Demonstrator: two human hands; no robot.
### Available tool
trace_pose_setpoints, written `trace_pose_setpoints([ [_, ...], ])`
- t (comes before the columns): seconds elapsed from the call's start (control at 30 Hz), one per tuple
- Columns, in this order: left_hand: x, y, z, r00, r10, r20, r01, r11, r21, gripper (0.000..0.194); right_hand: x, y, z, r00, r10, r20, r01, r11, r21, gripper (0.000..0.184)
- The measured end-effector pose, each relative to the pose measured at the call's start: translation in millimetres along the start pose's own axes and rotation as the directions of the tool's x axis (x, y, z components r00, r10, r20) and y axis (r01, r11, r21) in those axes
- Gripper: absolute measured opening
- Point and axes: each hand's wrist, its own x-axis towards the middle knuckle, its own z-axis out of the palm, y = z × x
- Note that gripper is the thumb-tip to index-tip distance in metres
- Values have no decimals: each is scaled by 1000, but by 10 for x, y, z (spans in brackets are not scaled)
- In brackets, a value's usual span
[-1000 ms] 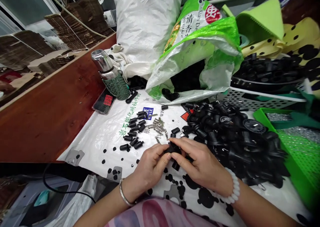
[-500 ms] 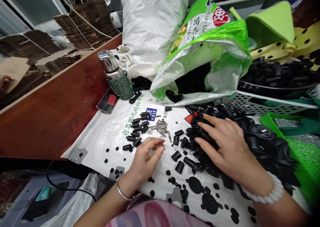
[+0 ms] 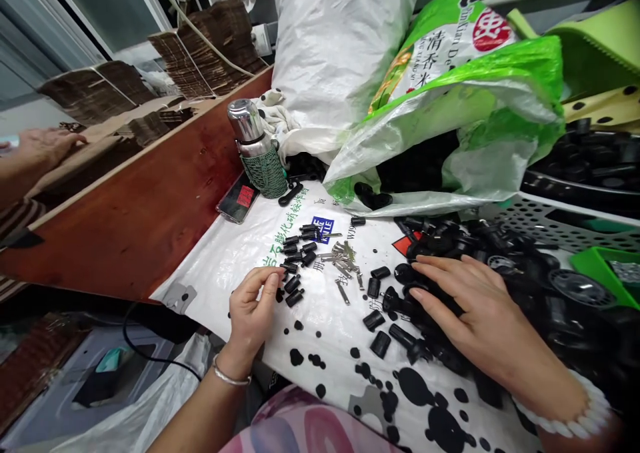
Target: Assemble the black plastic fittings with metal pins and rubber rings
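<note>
Resting the right hand (image 3: 470, 316), palm down, on the heap of glossy black plastic parts (image 3: 530, 293) toward the right edge of the white-sheeted counter (image 3: 335, 326), with fingers stretched and spread rather than closed. Holding the left hand (image 3: 253, 310) low beside the cluster of small black stepped plastic cylinders (image 3: 293, 284) left of the counter's middle, with thumb and index fingertips nearly together; cannot tell whether on a cylinder or just short of one. Apparently attending to both groups at once: placing or picking among cylinders on the left, feeling for a part on the right. Probably calls for a light left pinch, clear of neighbouring cylinders and the thin flat silver metal strips (image 3: 344, 264), and for a single part separated from the heap. Slanting both forearms inward over the counter's near edge, left wrist bent upward, right wrist nearly flat.
</note>
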Motion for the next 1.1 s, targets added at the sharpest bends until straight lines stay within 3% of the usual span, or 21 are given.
trace_pose_setpoints([
  [0.1, -72, -109, -80, 995, 96, -15, -92, 980, 175, 17, 3, -5, 17, 1000, -2, 4, 2, 1000, 27, 28],
  [0.3, -128, -200, -56, 955, 92, 282, -230, 832, 505, 75, 7, -20, 54, 999, -9, 38, 7, 998, 57, 27],
  [0.4, -103, -234, -6, 942, 66, 329, -255, 780, 571, 82, 13, -62, 47, 999, -14, 44, 11, 998, 62, 25],
  [0.73, -64, -355, -21, 949, 79, 306, -232, 832, 504, 73, 190, -142, -107, 993, -10, 118, 10, 1000, -6, 21],
  [0.93, -61, -388, -52, 966, 51, 255, -158, 896, 415, 68, 575, 160, -338, 981, 86, 175, -40, 967, -251, 24],
  [1.1, -70, -421, -66, 976, 21, 215, -97, 932, 348, 62, 998, 369, -440, 968, 166, 189, -92, 932, -349, 28],
])
